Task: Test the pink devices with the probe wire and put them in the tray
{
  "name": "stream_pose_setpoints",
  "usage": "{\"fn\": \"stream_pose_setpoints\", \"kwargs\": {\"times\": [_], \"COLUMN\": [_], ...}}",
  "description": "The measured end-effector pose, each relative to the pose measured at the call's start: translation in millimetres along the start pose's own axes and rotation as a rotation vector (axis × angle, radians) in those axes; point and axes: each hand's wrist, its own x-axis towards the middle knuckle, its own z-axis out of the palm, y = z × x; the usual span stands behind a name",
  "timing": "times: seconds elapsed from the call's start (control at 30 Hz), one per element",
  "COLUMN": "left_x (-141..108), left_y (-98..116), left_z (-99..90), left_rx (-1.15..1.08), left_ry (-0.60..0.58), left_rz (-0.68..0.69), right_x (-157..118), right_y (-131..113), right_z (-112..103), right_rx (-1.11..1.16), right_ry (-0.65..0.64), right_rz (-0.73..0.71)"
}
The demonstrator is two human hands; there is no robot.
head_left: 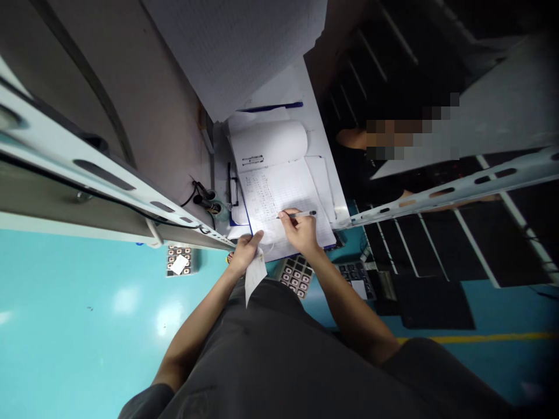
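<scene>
An open notebook [283,192] with handwritten columns lies on the white table [301,87], its upper pages curled back. My right hand [300,231] rests on the lower part of the page, fingers closed round a pen [305,214] whose tip points left onto the paper. At the notebook's lower left corner my left hand [247,251] pinches a slip of paper [255,273] that hangs down in front of my body. Under the notebook a blue clipboard edge [283,256] shows.
Metal frame posts slant past on the left [131,174] and right [454,189]. Trays of small parts stand low down at the left [188,256], middle [293,277] and right [349,273]. Another person's arm [351,138] shows at the right. A large paper sheet [244,46] hangs above.
</scene>
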Motion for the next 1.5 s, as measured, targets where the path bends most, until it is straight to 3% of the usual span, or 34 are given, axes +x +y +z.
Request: {"fn": "stream_pose_setpoints", "kwargs": {"times": [1.5], "left_x": [2.8], "left_y": [-4.3], "left_z": [-1.3], "left_rx": [0.065], "left_ry": [-0.021], "left_rz": [0.022], "right_x": [0.3], "right_y": [2.7], "right_z": [1.3], "right_rx": [0.051], "right_ry": [0.053], "right_rz": [0.045]}}
